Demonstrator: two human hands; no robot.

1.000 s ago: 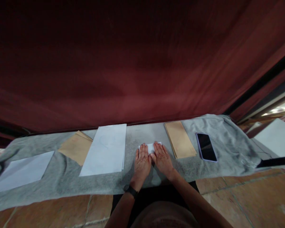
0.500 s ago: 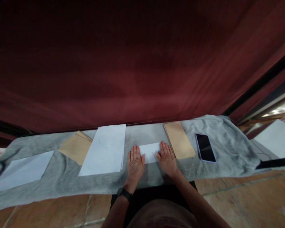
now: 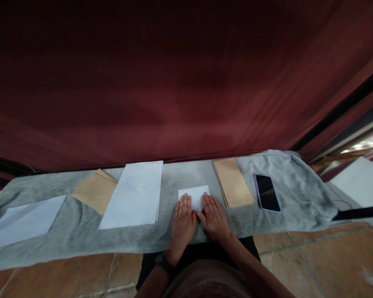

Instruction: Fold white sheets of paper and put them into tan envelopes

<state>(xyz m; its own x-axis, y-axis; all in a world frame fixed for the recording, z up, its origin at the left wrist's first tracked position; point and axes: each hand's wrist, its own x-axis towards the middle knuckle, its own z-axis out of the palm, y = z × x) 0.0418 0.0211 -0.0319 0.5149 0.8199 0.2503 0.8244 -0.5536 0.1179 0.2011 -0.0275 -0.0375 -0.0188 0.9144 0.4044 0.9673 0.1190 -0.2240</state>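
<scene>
A small piece of white paper (image 3: 194, 192), seemingly folded, lies flat on the grey cloth (image 3: 170, 186) in front of me. My left hand (image 3: 184, 221) rests flat on its left part, fingers stretched out and pointing away from me. Over the right part, my right hand (image 3: 214, 217) lies flat as well, with its fingers extended. The two thumbs nearly meet at the paper's near edge, and the fingers hide much of its lower half. Just right of my right hand is a stack of brown envelopes (image 3: 234, 182).
Left of my hands lies a stack of larger white sheets (image 3: 133, 198), then more brown envelopes (image 3: 96, 190) and another white sheet (image 3: 25, 219). A phone (image 3: 267, 192) with a purple rim lies at the right. A dark red panel (image 3: 186, 103) rises behind the cloth.
Both hands have slid inward and slightly toward me over the small paper, so their thumbs are now close together. The paper's upper corners now show.
</scene>
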